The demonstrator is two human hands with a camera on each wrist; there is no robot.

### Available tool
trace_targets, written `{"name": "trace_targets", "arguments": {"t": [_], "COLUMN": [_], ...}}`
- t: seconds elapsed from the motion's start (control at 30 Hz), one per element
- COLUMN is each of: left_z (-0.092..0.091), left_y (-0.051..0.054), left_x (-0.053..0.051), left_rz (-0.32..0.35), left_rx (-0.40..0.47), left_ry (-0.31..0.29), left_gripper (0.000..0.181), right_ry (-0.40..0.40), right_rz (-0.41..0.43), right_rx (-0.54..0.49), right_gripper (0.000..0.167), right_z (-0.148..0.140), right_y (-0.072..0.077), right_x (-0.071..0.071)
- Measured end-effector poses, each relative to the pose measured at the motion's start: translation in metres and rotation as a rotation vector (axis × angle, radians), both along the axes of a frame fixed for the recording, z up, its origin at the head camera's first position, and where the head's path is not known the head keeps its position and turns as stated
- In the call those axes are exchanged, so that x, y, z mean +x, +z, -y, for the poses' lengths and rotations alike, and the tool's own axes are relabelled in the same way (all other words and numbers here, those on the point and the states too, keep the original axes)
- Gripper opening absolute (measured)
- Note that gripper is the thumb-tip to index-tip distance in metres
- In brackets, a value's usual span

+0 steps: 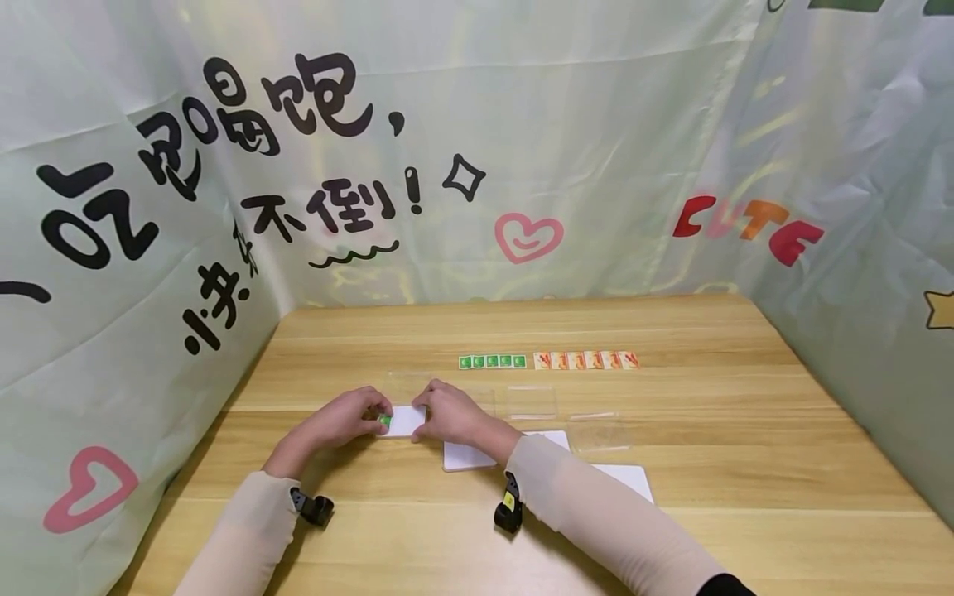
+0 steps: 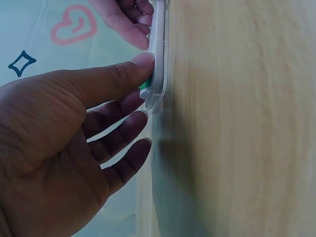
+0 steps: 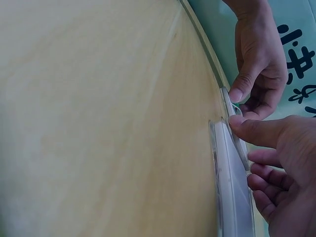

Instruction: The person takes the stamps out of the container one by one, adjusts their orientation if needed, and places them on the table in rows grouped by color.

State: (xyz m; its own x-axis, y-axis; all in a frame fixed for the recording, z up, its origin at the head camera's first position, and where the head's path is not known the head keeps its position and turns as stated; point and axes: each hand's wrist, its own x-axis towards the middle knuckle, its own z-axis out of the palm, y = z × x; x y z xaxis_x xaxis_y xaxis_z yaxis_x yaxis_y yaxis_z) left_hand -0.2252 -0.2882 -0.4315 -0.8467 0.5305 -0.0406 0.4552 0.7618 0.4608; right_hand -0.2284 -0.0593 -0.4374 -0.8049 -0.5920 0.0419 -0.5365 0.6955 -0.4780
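In the head view, a flat white block in a clear plastic case (image 1: 407,420) lies between the two hands, left of the table's middle. At its left end my left hand (image 1: 349,416) pinches a small green card (image 1: 384,421), with the thumb lying along the block's edge. My right hand (image 1: 450,412) grips the block's right end between thumb and fingers. The left wrist view shows a green edge (image 2: 146,84) just under the left thumb; the fingers partly hide the card. A second white block (image 1: 464,458) lies beneath my right forearm, partly covered.
Behind the hands runs a row of several green cards (image 1: 492,362), beside a row of several orange-and-red cards (image 1: 585,361). Clear plastic lids (image 1: 532,402) lie on the wooden table (image 1: 708,372). Another white block (image 1: 628,478) sits to the right, partly under the right sleeve.
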Motion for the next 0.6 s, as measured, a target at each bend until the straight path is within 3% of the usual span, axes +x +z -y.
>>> {"name": "trace_targets", "arguments": {"t": [0.6], "left_z": [-0.0021], "left_y": [0.0035], "left_x": [0.0022], "left_rz": [0.029], "left_rx": [0.096], "left_ry": [0.007], "left_gripper": [0.019], "right_ry": [0.002], "right_rz": [-0.025], "right_rx": [-0.008], "right_gripper": [0.056], "right_z": [0.0000], "right_y": [-0.0017], "right_x": [0.0023]}}
